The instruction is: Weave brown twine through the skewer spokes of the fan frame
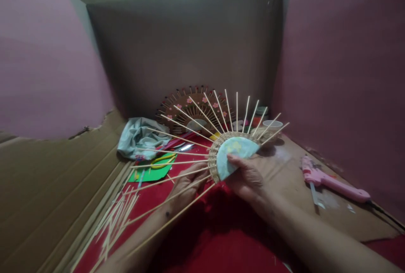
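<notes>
A half-round woven fan [212, 151] is held up in front of me, with a light blue half-disc [242, 150] bearing a yellow flower at its centre. Thin pale sticks radiate from its braided rim. My right hand [248, 178] grips the fan at the straight lower edge, the thumb lying on the blue face and the fingers behind. At the rim's lower left, my left hand [191, 182] is closed on the fan, partly hidden behind several sticks. One longer strand [171, 220] runs from the rim down over my left forearm.
A larger decorated fan [199, 104] with pink flowers stands at the back. Loose sticks [117, 222] lie on the red cloth at left, near a green sheet [156, 169], yellow-handled scissors [163, 161] and a crumpled cloth [142, 136]. A pink glue gun [335, 182] rests on cardboard at right.
</notes>
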`<state>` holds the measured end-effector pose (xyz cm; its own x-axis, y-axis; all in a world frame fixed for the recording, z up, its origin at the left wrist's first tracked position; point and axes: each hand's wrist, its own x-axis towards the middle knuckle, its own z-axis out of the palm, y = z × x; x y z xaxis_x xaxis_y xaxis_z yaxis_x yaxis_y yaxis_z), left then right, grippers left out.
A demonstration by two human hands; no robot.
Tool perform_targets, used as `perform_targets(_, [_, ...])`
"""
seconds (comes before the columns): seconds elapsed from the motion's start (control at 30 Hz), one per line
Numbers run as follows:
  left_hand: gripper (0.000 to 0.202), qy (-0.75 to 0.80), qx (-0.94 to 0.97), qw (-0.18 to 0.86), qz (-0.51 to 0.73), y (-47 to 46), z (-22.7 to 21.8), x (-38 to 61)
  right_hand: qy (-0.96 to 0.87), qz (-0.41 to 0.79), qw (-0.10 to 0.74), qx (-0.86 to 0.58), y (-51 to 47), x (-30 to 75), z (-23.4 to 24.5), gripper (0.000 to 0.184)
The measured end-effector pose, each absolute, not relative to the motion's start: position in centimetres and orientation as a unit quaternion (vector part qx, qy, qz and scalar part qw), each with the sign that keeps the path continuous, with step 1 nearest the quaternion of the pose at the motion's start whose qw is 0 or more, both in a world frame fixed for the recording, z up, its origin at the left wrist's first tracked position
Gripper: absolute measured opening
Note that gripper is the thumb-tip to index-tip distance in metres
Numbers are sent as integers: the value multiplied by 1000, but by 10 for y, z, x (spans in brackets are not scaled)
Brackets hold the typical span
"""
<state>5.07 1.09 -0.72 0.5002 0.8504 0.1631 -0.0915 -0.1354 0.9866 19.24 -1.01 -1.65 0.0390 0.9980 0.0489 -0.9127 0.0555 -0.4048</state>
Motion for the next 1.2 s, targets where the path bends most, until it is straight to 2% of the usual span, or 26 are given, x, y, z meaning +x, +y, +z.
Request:
perform_targets(0.17, [26, 294, 641, 584, 402, 17, -7, 45, -289, 703, 643, -92, -17, 183, -23, 19])
perform_targets(0.27, [23, 303, 660, 571, 383, 21, -4, 42, -320, 695, 637, -93, -18, 180, -23, 18])
perform_targets(0.47, [21, 329, 674, 548, 371, 31, -3, 33, -305, 678, 660, -107, -15, 183, -19, 18])
perform_targets(0.7, [17, 345, 710, 545, 283, 46, -8, 15, -260, 692, 660, -133, -12, 189, -20, 21])
perform_targets(1.03, [25, 354, 747, 529, 192, 50, -11, 12, -230, 697, 668, -124, -9, 194, -24, 29])
perform_targets(1.2, [16, 327, 782, 496, 188, 57, 1, 2, -224, 703, 665, -117, -6, 197, -28, 27])
